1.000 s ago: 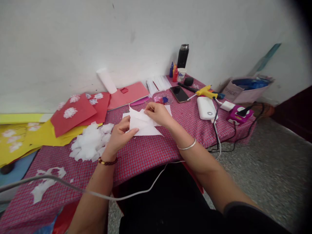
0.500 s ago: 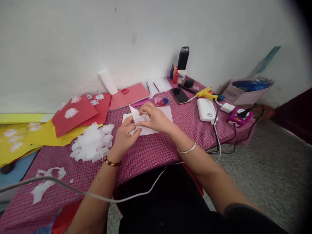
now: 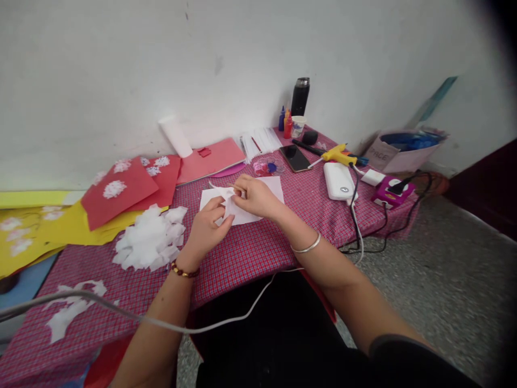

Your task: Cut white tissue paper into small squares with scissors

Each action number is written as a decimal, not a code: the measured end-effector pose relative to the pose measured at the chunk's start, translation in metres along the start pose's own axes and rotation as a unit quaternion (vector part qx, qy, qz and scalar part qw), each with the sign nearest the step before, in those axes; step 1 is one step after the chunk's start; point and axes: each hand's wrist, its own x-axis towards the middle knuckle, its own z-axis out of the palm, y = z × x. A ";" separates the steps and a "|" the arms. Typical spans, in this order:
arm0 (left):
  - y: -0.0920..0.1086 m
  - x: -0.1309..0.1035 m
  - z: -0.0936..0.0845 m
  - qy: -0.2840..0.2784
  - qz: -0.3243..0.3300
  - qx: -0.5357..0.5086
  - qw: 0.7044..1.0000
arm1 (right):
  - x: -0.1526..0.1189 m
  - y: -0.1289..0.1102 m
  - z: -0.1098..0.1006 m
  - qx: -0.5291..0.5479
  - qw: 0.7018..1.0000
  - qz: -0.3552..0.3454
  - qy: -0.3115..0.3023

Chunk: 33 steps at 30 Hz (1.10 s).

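My left hand is curled at the near left side of a small piece of white tissue paper, its fingers closed on the edge. Opposite it, my right hand pinches the same tissue together with a thin brown stick. The fingertips partly hide both. Beneath the hands a white paper sheet lies flat on the checked tablecloth. Left of my left hand is a pile of white tissue pieces.
Red cards with white flowers lie at left. A phone, yellow glue gun, white power bank and purple power adapter are at right. A white cable hangs across the front. Paint bottles stand behind.
My right hand has drawn its fingers in on the tissue, which now stands lower and more bunched. The left hand stays in nearly the same place. The view has shifted slightly.
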 end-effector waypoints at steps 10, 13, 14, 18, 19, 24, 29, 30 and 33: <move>0.002 0.001 -0.001 -0.085 -0.144 -0.028 0.986 | 0.000 0.011 0.000 0.072 0.996 0.052 -0.013; -0.001 0.003 -0.001 0.008 -0.173 -0.054 0.983 | -0.001 0.007 0.005 0.102 0.994 0.028 -0.035; -0.002 0.004 0.000 0.035 -0.183 -0.063 0.980 | -0.002 0.005 0.007 0.111 0.993 0.024 -0.045; -0.006 0.006 0.002 0.108 -0.220 -0.042 0.969 | -0.002 0.000 0.011 0.132 0.989 0.012 -0.073; -0.006 0.007 0.002 0.115 -0.224 -0.031 0.967 | -0.002 0.000 0.011 0.127 0.989 0.013 -0.069; -0.003 0.006 -0.002 0.101 -0.214 -0.027 0.971 | 0.000 0.007 0.011 0.071 0.997 0.040 -0.009; 0.004 0.004 -0.002 0.084 -0.206 0.009 0.975 | -0.003 0.004 0.011 0.070 0.996 -0.042 -0.038; 0.005 0.004 -0.001 0.080 -0.203 0.022 0.976 | -0.004 0.002 0.011 0.072 0.994 -0.060 -0.050; 0.007 0.002 0.001 0.065 -0.188 0.055 0.978 | -0.005 -0.003 0.011 0.039 0.995 -0.063 -0.071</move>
